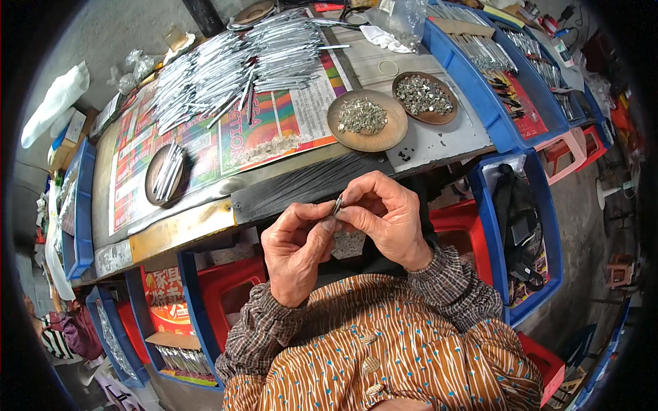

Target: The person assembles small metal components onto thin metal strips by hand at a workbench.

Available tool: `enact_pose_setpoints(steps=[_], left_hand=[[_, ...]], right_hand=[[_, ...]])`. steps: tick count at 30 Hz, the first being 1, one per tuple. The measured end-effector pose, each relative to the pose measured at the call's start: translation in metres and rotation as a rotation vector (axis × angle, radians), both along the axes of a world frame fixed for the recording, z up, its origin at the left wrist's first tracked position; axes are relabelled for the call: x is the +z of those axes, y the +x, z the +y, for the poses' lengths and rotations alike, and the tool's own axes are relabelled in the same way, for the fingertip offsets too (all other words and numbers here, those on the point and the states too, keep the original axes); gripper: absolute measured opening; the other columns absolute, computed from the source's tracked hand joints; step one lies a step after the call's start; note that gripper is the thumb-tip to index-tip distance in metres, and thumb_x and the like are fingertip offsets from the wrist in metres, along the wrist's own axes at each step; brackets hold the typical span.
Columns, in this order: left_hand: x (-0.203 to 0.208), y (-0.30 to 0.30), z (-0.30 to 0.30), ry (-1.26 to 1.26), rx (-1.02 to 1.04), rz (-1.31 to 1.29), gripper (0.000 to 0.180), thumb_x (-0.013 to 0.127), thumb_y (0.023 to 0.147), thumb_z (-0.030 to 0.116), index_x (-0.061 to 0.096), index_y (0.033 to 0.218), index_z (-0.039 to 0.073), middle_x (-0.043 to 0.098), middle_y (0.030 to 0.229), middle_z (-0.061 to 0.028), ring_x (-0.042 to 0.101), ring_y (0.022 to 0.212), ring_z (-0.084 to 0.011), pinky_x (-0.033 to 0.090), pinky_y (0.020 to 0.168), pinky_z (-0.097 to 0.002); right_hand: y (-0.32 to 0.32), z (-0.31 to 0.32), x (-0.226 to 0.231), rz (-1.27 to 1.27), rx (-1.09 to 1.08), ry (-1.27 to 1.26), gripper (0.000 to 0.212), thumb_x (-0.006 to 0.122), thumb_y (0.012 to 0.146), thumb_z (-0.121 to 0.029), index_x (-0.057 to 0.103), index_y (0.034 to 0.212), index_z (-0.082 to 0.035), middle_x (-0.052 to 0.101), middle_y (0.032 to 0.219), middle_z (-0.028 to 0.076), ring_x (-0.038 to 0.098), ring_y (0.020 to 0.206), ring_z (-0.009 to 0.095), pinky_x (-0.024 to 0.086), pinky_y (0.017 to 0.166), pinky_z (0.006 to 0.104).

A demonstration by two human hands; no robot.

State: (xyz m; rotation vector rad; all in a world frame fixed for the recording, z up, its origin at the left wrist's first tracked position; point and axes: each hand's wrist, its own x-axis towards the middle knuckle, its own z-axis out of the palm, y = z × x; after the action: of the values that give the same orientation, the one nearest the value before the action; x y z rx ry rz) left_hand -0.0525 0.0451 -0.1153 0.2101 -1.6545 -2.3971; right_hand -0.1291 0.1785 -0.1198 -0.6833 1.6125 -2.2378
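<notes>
My left hand (296, 248) and my right hand (385, 216) meet in front of my chest, near the table's front edge. Pinched between the fingertips of both is a small, slim metal piece (337, 205), mostly covered by my fingers, so its exact kind cannot be made out. Beyond them on the table sits a round wooden plate (336, 135) heaped with tiny metal parts (363, 116). A darker brown bowl (449, 118) beside it holds small, shiny metal pieces (421, 94). Toward the left, an oval brown bowl (153, 177) carries several silvery metal strips (168, 171).
Long silvery metal strips (219, 68) lie in big piles on a colourful printed sheet (301, 123). Blue bins stand at the right (504, 140), below right (554, 253) and at the left (83, 212). Red stools (229, 284) stand under the table. A dark pad (308, 190) covers the front edge.
</notes>
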Motion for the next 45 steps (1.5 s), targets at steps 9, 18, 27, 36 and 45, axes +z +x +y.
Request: enact_pose_setpoints(steps=[9, 18, 27, 36, 45], left_hand=[[-0.001, 0.001, -0.002, -0.127, 0.027, 0.0, 0.012, 0.057, 0.089, -0.003, 0.061, 0.1, -0.002, 0.062, 0.08, -0.006, 0.046, 0.055, -0.0038, 0.035, 0.046, -0.0182], [0.001, -0.003, -0.014, -0.67, 0.039, 0.18, 0.017, 0.057, 0.082, -0.014, 0.06, 0.097, -0.006, 0.061, 0.083, -0.0027, 0.057, 0.073, -0.0058, 0.046, 0.063, -0.0196], [-0.001, 0.002, -0.005, -0.209, 0.07, 0.005, 0.013, 0.057, 0.088, -0.004, 0.062, 0.1, -0.003, 0.062, 0.08, -0.0004, 0.05, 0.065, -0.0011, 0.04, 0.054, -0.0161], [-0.004, 0.001, -0.004, -0.095, 0.073, 0.012, 0.014, 0.058, 0.088, -0.001, 0.062, 0.101, -0.002, 0.062, 0.077, 0.0004, 0.045, 0.059, 0.0001, 0.037, 0.049, -0.0162], [-0.007, -0.002, -0.001, -0.089, 0.079, 0.005, 0.014, 0.056, 0.088, -0.002, 0.061, 0.101, -0.003, 0.06, 0.077, -0.0016, 0.044, 0.056, -0.0017, 0.034, 0.046, -0.0172]], right_hand=[[-0.015, 0.007, 0.0, 0.578, -0.13, 0.288, 0.022, 0.073, 0.075, -0.003, 0.057, 0.089, -0.001, 0.059, 0.077, 0.006, 0.062, 0.07, 0.015, 0.05, 0.061, 0.0268], [-0.027, 0.01, 0.008, 1.118, -0.275, 0.418, 0.031, 0.077, 0.065, -0.012, 0.056, 0.085, -0.001, 0.058, 0.076, 0.008, 0.061, 0.068, 0.026, 0.05, 0.06, 0.0351], [-0.014, -0.002, -0.002, 0.791, -0.156, 0.284, 0.021, 0.069, 0.075, 0.0, 0.055, 0.089, -0.003, 0.059, 0.078, 0.009, 0.062, 0.067, 0.024, 0.049, 0.057, 0.0335], [-0.01, -0.01, -0.013, 1.037, -0.362, 0.293, 0.023, 0.07, 0.075, -0.001, 0.054, 0.092, 0.0, 0.058, 0.078, 0.011, 0.062, 0.068, 0.026, 0.051, 0.057, 0.035], [-0.014, -0.008, -0.017, 0.95, -0.263, 0.323, 0.021, 0.069, 0.08, -0.007, 0.055, 0.094, 0.001, 0.057, 0.072, 0.01, 0.06, 0.063, 0.025, 0.05, 0.057, 0.0327]])
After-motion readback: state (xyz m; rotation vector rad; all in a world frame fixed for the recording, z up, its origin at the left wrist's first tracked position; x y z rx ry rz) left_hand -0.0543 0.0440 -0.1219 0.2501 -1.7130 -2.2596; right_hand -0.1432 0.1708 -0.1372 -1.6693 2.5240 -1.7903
